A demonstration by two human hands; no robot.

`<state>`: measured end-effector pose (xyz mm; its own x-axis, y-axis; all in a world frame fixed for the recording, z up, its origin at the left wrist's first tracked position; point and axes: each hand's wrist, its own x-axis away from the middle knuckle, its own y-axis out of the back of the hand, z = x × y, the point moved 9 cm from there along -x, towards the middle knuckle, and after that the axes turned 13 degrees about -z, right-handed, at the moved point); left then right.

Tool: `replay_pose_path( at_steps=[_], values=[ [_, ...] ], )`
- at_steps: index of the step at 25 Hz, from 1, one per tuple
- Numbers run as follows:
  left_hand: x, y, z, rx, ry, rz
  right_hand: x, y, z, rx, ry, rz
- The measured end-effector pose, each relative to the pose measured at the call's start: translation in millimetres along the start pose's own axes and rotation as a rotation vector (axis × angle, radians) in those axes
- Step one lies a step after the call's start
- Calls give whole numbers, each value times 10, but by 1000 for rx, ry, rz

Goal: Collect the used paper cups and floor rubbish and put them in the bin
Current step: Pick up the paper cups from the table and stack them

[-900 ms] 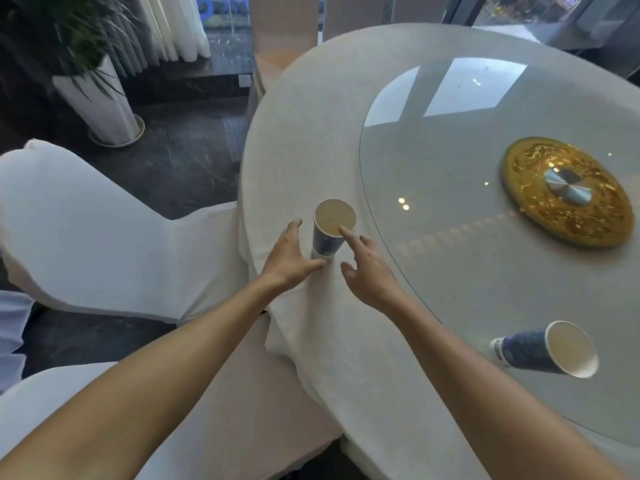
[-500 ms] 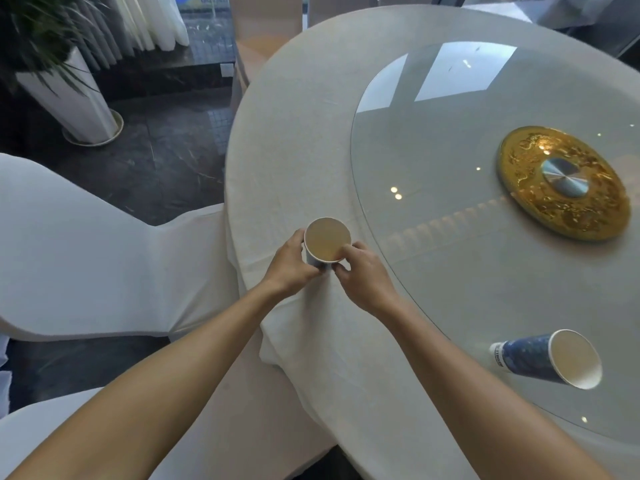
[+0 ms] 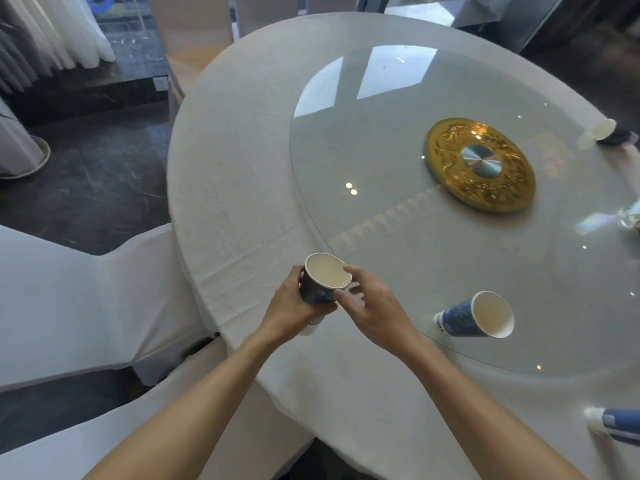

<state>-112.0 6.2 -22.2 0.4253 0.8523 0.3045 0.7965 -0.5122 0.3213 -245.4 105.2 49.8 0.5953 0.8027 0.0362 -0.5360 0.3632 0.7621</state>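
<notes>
- Your two bare forearms reached in from the bottom edge and met over the near rim of the round table, which was covered in a white cloth.
- Your left hand was wrapped around the blue side of a paper cup, gripping it; the cup was tilted with its open mouth facing up toward you, and its white base showed below your palm.
- Your right hand was half open, its fingers loosely curled, with thumb and fingertip touching the cup's rim on the right; it was not closed around the cup.
- Just to the right, a second cup lay on its side on the glass turntable, mouth pointing toward you and to the right.
- At the lower right edge a third cup lay on its side on the cloth, partly cut off by the frame.
- A white-covered chair stood to the left of the table, against the cloth.
- Farther back, a gold disc sat at the centre of the glass.
- At the far right rim a pale cup lay tipped over, too small to see clearly.
</notes>
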Motion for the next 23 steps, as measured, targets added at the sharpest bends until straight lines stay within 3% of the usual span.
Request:
replay_pose_path(
  at_steps=[4,7,11,15,23],
  values=[
    [193,-285,-75,-16,-6,60,129,636,-308,195,119,-293],
    [370,-504,-179,-22,-12,100,201,1084,-704,363,76,-432],
    [593,-779,-340,-19,-29,131,255,1414,-1375,620,-181,-331],
    [829,-979,-489,-59,-64,125,358,1524,-1857,544,-333,-225],
    [1549,-1343,-546,-103,-9,1,481,1701,-2133,325,-166,-125]
  ],
)
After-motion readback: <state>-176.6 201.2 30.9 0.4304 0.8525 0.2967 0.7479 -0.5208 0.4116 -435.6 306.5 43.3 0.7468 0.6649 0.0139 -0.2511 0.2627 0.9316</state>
